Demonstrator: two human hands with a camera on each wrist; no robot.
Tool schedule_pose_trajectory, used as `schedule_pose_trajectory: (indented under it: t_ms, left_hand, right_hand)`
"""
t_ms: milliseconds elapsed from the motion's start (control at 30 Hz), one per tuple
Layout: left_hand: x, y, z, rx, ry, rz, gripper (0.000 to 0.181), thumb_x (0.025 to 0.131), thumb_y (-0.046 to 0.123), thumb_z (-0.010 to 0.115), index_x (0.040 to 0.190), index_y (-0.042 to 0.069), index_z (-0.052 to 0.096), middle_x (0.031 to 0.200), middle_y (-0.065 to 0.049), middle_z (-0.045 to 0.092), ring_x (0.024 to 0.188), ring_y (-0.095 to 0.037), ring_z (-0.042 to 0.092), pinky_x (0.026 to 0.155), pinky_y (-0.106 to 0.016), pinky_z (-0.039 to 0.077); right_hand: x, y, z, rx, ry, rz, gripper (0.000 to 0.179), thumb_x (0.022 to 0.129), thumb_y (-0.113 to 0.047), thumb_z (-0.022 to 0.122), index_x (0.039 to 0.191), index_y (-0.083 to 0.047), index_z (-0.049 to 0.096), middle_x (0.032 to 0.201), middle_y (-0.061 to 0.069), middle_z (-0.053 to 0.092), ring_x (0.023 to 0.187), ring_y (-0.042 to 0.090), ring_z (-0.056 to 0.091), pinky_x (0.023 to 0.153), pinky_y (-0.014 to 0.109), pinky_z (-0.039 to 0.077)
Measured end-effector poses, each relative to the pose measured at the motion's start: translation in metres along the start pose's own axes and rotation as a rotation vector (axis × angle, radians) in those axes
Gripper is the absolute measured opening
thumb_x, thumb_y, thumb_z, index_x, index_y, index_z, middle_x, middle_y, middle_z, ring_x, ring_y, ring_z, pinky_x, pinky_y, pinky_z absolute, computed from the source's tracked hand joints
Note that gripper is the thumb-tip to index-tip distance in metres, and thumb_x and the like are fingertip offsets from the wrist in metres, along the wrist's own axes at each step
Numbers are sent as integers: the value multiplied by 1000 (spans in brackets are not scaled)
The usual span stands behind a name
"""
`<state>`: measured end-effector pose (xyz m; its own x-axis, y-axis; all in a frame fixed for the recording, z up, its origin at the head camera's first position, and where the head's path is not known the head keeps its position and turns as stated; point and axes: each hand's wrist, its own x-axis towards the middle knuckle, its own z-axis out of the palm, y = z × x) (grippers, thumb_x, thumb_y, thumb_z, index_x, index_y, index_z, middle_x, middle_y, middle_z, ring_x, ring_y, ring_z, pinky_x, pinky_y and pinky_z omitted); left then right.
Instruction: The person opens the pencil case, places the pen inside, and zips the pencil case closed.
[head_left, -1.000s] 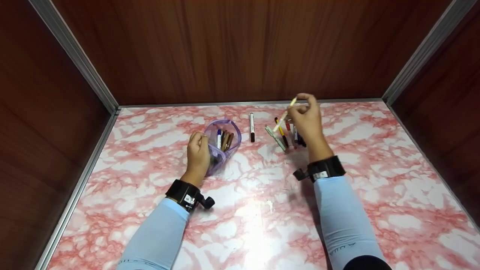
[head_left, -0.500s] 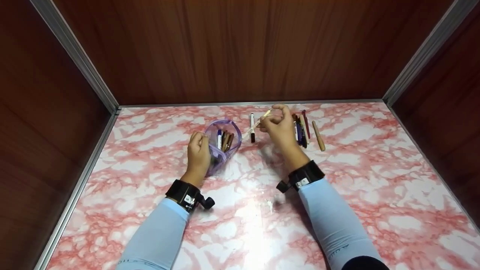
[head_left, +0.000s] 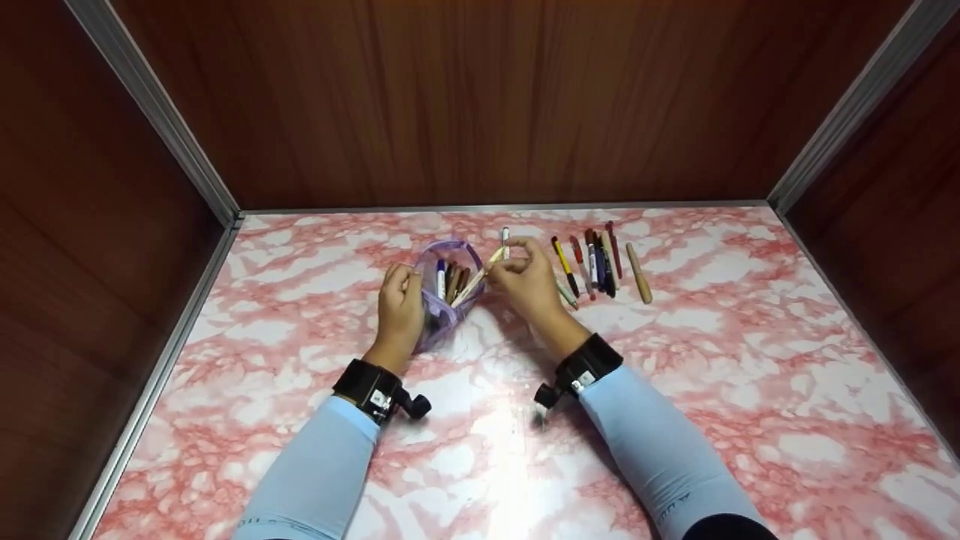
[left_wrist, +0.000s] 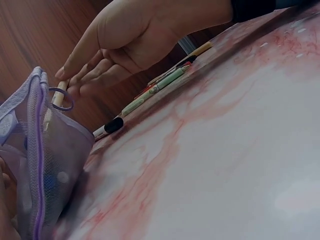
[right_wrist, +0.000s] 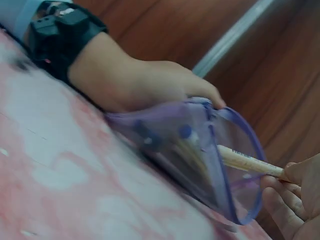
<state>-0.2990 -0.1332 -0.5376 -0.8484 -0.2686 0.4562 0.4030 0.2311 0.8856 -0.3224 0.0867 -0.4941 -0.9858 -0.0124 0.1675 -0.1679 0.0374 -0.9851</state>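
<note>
My left hand [head_left: 400, 304] grips the edge of a purple mesh zip pouch [head_left: 437, 336] and keeps its mouth spread. Inside the pouch stand a blue-capped marker [head_left: 440, 279] and several brown pens [head_left: 453, 281]. Between thumb and fingers, my right hand [head_left: 527, 283] pinches a cream-coloured pen [right_wrist: 247, 162] at its upper end. The lower part of that pen slants down through the pouch's mouth, as the right wrist view shows. In the left wrist view a small purple ring [left_wrist: 63, 106] hangs at the pouch's rim, partly in front of the pen.
Behind my right hand lies a white marker [head_left: 505, 234] with a black cap [left_wrist: 115, 124]. A pale green pen [left_wrist: 170, 80], a yellow-and-black pen [head_left: 565, 265], several dark pens [head_left: 600, 262] and a tan pen [head_left: 639, 274] lie to the right. Wood panels [head_left: 480, 105] enclose the table.
My right hand has carried the cream-coloured pen leftward from above the loose pens, and its lower end is now inside the pouch. My left hand has stayed at the pouch.
</note>
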Motion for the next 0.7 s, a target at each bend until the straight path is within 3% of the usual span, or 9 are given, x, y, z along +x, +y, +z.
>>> schedule_pose_trajectory:
  t_ms: [133, 267, 400, 500, 600, 700]
  left_hand:
    - [-1, 0, -1, -3, -8, 3, 22, 109, 2, 58, 88, -4, 62, 98, -10, 56, 94, -16, 53, 84, -25, 45]
    - [0, -2, -1, 7, -4, -2, 22, 109, 2, 58, 89, -4, 63, 99, -10, 56, 94, -17, 53, 84, -25, 45]
    - [0, -1, -2, 6, -2, -20, 22, 110, 3, 57, 89, -2, 62, 98, -5, 55, 93, -16, 52, 83, -25, 44]
    - [0, 0, -2, -2, -6, -30, 24, 110, 4, 56, 87, 0, 60, 97, -2, 52, 90, -16, 51, 81, -25, 43]
    - [1, 0, -2, -12, -6, -38, 25, 110, 5, 56, 86, 2, 58, 95, 0, 48, 89, -15, 49, 79, -25, 42]
    - [0, 0, -2, -19, -1, -42, 24, 110, 5, 55, 87, 1, 58, 95, 1, 46, 88, -15, 48, 78, -24, 40]
  right_hand:
    - [-8, 2, 8, -112, -158, 12, 52, 98, 5, 79, 148, 7, 65, 111, 19, 86, 92, 19, 84, 86, 34, 70]
    - [-13, 2, 10, -287, -347, -43, 49, 105, -1, 75, 153, 3, 66, 138, 23, 79, 121, 33, 82, 100, 35, 68]
    - [-13, 2, 8, -449, -443, -112, 34, 110, -6, 70, 143, -4, 77, 149, 20, 73, 137, 36, 75, 112, 40, 63]
    - [-11, 1, 4, -513, -428, -116, 29, 110, -8, 70, 137, -5, 81, 144, 18, 77, 130, 28, 78, 109, 34, 64]
    - [-6, -2, -4, -517, -366, -49, 27, 109, -9, 71, 133, -7, 83, 137, 15, 81, 101, 22, 80, 81, 27, 66]
    - [0, -8, -17, -492, -293, 22, 27, 109, -10, 70, 133, -6, 82, 138, 14, 80, 98, 23, 78, 79, 29, 65]
